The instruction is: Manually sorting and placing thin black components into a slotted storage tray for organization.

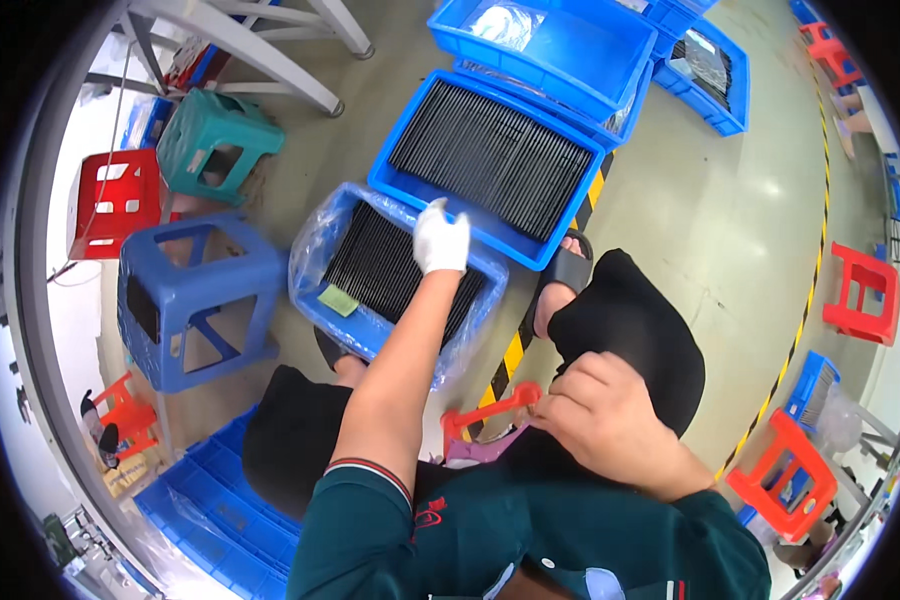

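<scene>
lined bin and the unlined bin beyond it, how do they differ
The lined bin has a clear bag over its edges; the unlined bin shows none. A yellow-green slip lies in the lined bin; none shows in the unlined bin. The lined bin lies lower in the view than the unlined bin. Both are blue and hold rows of thin dark strips.

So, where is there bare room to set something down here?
The widest bare patch is floor, bordered by the right knee, the thin striped line and the far blue bin. The upper rod bin has a narrow bare strip along its near edge. It's crowded left: teal stool, red stool and blue stool cluster near the lined bin.
</scene>
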A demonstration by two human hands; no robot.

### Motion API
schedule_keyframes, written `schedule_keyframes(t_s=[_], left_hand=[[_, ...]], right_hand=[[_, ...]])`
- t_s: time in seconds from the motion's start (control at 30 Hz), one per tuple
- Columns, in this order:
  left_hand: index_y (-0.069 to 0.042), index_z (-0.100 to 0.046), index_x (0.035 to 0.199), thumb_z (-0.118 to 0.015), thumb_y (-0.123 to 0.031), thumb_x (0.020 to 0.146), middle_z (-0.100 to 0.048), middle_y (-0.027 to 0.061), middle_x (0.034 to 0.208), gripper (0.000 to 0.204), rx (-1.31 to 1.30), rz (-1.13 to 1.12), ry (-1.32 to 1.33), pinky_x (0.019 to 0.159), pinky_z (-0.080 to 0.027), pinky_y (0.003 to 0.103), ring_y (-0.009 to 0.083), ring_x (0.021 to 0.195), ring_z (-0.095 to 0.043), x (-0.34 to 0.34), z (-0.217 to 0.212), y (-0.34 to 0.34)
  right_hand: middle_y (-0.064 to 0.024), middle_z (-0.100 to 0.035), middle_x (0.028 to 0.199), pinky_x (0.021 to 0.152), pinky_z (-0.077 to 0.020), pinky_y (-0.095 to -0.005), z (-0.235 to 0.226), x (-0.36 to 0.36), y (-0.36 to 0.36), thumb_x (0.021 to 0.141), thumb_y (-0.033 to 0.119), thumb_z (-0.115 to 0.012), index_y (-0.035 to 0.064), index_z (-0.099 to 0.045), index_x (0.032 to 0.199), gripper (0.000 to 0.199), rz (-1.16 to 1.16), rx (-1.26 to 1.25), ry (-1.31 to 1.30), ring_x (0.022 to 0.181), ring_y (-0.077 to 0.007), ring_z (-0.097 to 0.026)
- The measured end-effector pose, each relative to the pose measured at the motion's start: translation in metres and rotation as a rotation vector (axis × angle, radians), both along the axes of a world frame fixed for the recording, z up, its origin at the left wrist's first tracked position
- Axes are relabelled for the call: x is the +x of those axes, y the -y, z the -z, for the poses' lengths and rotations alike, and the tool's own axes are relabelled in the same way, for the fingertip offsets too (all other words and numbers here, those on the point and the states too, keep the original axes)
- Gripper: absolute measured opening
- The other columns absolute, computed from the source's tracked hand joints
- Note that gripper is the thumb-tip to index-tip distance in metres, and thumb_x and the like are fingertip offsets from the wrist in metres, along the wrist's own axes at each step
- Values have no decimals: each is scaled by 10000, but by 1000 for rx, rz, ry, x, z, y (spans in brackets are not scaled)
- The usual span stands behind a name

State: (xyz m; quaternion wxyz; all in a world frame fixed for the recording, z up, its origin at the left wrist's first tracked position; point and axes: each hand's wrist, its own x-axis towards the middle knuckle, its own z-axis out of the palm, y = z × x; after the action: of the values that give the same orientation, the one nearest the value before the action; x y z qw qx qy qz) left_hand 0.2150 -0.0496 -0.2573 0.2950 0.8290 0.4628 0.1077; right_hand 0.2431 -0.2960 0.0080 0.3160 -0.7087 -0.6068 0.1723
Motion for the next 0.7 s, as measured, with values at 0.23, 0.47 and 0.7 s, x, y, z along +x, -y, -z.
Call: schedule_keyframes(t_s=[0.23, 0.47, 0.7], left_hand=[[7, -432, 1260, -632, -255, 756, -542, 204, 1161, 603, 171, 319, -483, 858, -516, 434, 363, 1029, -592, 120, 16, 1], [146, -391, 1300, -610, -322, 776, -461, 324, 1255, 736, 285, 464, -843, 713, -571, 470, 457, 998, -609, 179, 50, -13], [2, -585, 1009, -567, -146, 839, -592, 217, 1062, 226, 325, 367, -555, 824, -535, 418, 353, 955, -641, 183, 63, -32]], right_hand=[[-49, -545, 817, 641, -449, -318, -4, 22, 14, 679, 130, -627, 92, -619, 844, 169, -35, -29, -130, 792, -216, -547], [-10, -561, 810, 664, -456, -287, -5, 42, 23, 699, 132, -639, 124, -644, 874, 176, 39, -48, -255, 803, -170, -575], [-19, -565, 812, 656, -462, -289, -3, 55, 21, 691, 133, -648, 116, -654, 884, 194, 41, -96, -266, 800, -175, -578]])
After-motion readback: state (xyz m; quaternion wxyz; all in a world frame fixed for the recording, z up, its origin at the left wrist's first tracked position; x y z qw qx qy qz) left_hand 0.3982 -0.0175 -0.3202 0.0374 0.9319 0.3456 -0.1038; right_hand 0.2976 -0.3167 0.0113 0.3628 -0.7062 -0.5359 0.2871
